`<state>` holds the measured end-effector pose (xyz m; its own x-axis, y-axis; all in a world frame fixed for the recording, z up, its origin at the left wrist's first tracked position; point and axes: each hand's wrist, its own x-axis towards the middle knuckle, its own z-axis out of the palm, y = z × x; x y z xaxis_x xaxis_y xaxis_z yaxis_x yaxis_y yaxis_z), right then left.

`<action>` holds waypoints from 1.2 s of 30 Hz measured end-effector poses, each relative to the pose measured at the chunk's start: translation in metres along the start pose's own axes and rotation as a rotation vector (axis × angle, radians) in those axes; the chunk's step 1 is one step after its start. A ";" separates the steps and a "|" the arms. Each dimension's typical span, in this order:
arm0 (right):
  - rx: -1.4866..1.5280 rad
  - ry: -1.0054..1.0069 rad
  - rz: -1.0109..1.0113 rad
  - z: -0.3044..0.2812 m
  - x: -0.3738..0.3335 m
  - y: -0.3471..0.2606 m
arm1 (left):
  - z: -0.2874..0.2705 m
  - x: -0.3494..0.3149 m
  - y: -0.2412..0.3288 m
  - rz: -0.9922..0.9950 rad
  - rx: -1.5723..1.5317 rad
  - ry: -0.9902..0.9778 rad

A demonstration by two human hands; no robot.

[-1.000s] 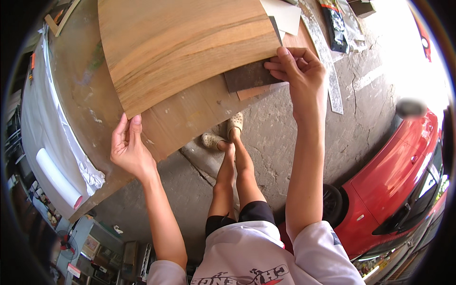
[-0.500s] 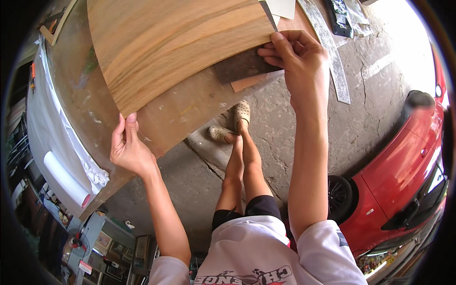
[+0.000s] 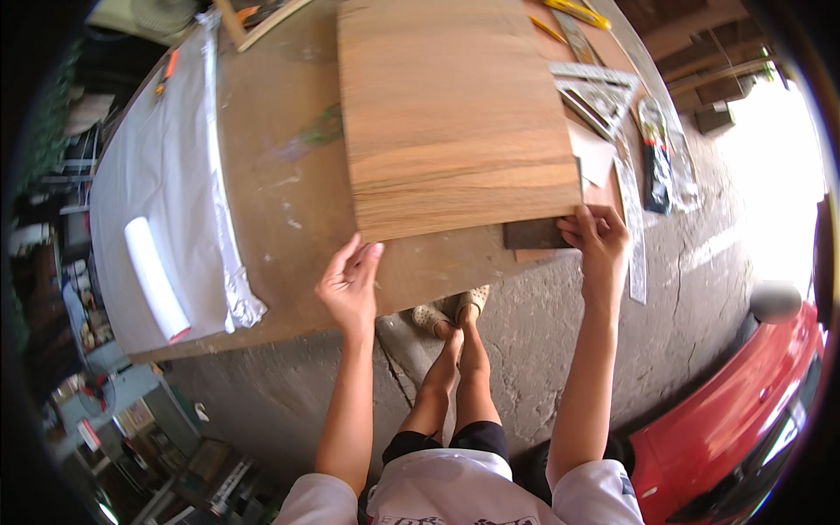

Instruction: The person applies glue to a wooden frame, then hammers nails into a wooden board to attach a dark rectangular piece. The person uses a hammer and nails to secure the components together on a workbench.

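The wood panel (image 3: 459,122) has a matt, visibly grained face. The desk (image 3: 271,166) presents a scuffed, stained brown surface. The roll (image 3: 156,276) is smooth and white; paper or plastic cannot be determined. The floor (image 3: 534,350) is rough, cracked concrete. The car body (image 3: 700,420) is glossy-painted. The T-shirt (image 3: 437,486) is matt cloth.

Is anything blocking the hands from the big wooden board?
Nothing that I can see: the left hand is right at the near left corner of the wooden board, and the right hand pinches its near right corner.
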<state>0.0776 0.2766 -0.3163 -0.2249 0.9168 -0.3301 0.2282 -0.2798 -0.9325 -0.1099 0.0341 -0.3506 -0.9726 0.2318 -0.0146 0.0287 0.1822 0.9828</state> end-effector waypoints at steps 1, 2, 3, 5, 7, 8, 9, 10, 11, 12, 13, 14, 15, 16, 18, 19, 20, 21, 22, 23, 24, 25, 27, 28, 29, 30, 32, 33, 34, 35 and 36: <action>-0.006 -0.003 0.014 -0.001 0.001 0.001 | -0.002 0.000 0.001 -0.007 0.010 -0.005; -0.013 -0.030 0.001 -0.002 0.001 0.001 | -0.003 0.001 0.002 -0.030 -0.022 -0.005; -0.036 -0.034 0.005 -0.003 0.002 0.002 | -0.003 0.001 0.002 -0.049 -0.030 -0.002; -0.028 -0.035 0.014 -0.004 0.004 0.004 | -0.002 0.000 0.002 -0.041 -0.036 0.001; -0.026 -0.037 0.011 -0.005 0.004 0.006 | 0.001 -0.002 -0.001 -0.068 -0.042 0.022; -0.031 -0.035 0.007 -0.005 0.004 0.006 | 0.002 -0.004 -0.002 -0.054 -0.021 0.026; -0.038 -0.034 0.015 -0.005 0.004 0.006 | 0.003 -0.005 -0.004 -0.057 0.014 0.038; -0.048 -0.032 0.017 -0.005 0.004 0.005 | 0.004 -0.005 -0.006 -0.038 -0.014 0.046; -0.053 -0.038 0.014 -0.006 0.004 0.005 | 0.005 -0.005 -0.008 -0.003 -0.035 0.037; -0.083 -0.037 0.017 -0.007 0.004 0.004 | 0.006 -0.004 -0.010 0.030 -0.048 0.046; -0.090 -0.042 0.024 -0.007 0.004 0.003 | 0.006 -0.003 -0.012 0.042 -0.045 0.053; -0.100 -0.052 0.035 -0.008 0.004 0.003 | 0.005 -0.003 -0.013 0.045 -0.050 0.049; -0.115 -0.063 0.041 -0.009 0.005 0.002 | 0.004 -0.003 -0.013 0.031 -0.039 0.032; -0.132 -0.063 0.047 -0.009 0.006 0.002 | 0.003 -0.003 -0.013 0.002 -0.014 0.009; -0.130 -0.063 0.055 -0.010 0.006 0.002 | 0.000 -0.003 -0.009 0.059 0.011 -0.012; -0.141 -0.056 0.072 -0.011 0.006 0.002 | -0.002 -0.004 -0.005 0.079 0.012 -0.029; -0.139 -0.067 0.066 -0.012 0.005 0.001 | -0.005 -0.004 -0.002 0.096 0.012 -0.035; -0.137 -0.086 0.044 -0.013 0.004 0.000 | -0.008 -0.003 0.002 0.088 0.003 -0.044; -0.133 -0.104 0.054 -0.015 0.003 -0.003 | -0.012 -0.001 0.006 0.107 0.004 0.004; -0.136 -0.094 0.069 -0.016 0.002 -0.006 | -0.017 0.002 0.009 0.111 0.037 0.057; -0.208 -0.096 0.088 -0.018 0.002 -0.013 | -0.025 0.008 0.012 0.079 0.074 0.098; -0.253 -0.048 0.087 -0.018 0.002 -0.020 | -0.031 0.018 0.012 0.066 0.089 0.140; -0.487 0.003 -0.031 -0.016 0.015 -0.045 | -0.046 0.040 0.010 0.088 0.294 0.199; -0.556 0.007 -0.157 -0.011 0.027 -0.059 | -0.047 0.057 0.004 0.142 0.297 0.292; -0.636 0.061 -0.228 -0.001 0.043 -0.074 | -0.049 0.069 0.001 0.111 0.305 0.313; -0.623 0.018 -0.367 0.014 0.066 -0.088 | -0.050 0.080 -0.001 0.075 0.304 0.346; -0.653 -0.032 -0.467 0.054 0.116 -0.122 | -0.044 0.090 -0.002 -0.046 0.267 0.443; -0.730 -0.010 -0.658 0.082 0.145 -0.135 | -0.042 0.092 -0.001 -0.004 0.322 0.431; -0.680 -0.072 -0.677 0.112 0.174 -0.149 | -0.042 0.094 0.000 0.034 0.387 0.400; -0.726 -0.104 -0.739 0.145 0.207 -0.163 | -0.043 0.094 0.002 0.076 0.450 0.385; -0.516 -0.213 -0.863 0.185 0.241 -0.167 | -0.042 0.094 0.003 0.044 0.444 0.382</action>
<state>-0.1903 0.4911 -0.2668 -0.6575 0.6638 0.3565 0.2771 0.6531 -0.7048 -0.2111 0.0162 -0.3412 -0.9801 -0.0977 0.1726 0.0844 0.5818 0.8089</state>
